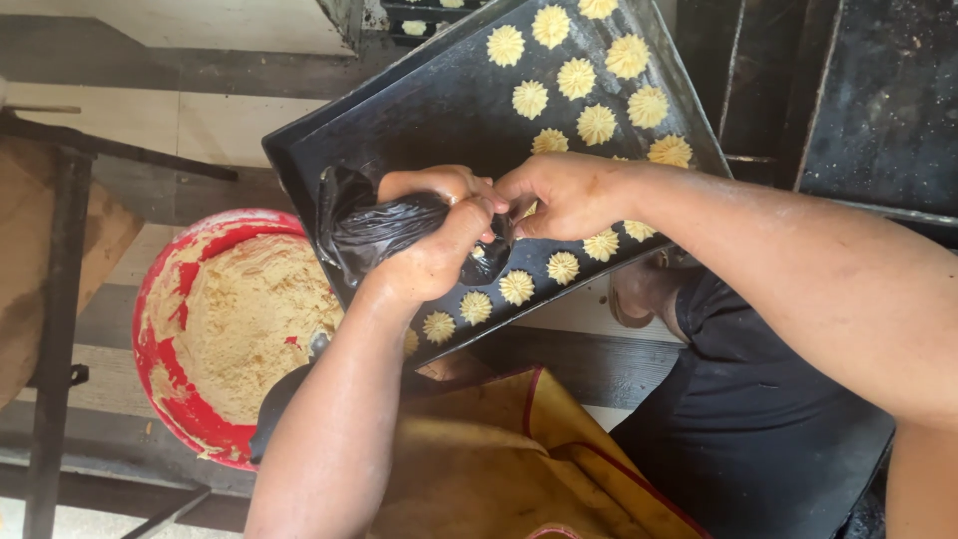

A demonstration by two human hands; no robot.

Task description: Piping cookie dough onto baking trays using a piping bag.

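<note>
My left hand (434, 250) is closed around the twisted body of a black plastic piping bag (374, 230). The fingers of my right hand (559, 195) pinch the bag's front end, which is hidden under both hands. They hover over a black baking tray (439, 110) that tilts toward me. Several pale yellow star-shaped dough cookies (577, 78) sit in rows on the tray, from the far corner down to the near edge (517, 287).
A red bowl (165, 389) smeared with pale dough stands to the left, below the tray. A yellow cloth (499, 459) covers my lap. Dark trays (878, 100) are stacked at the right. A wooden and metal stand (55, 289) is at far left.
</note>
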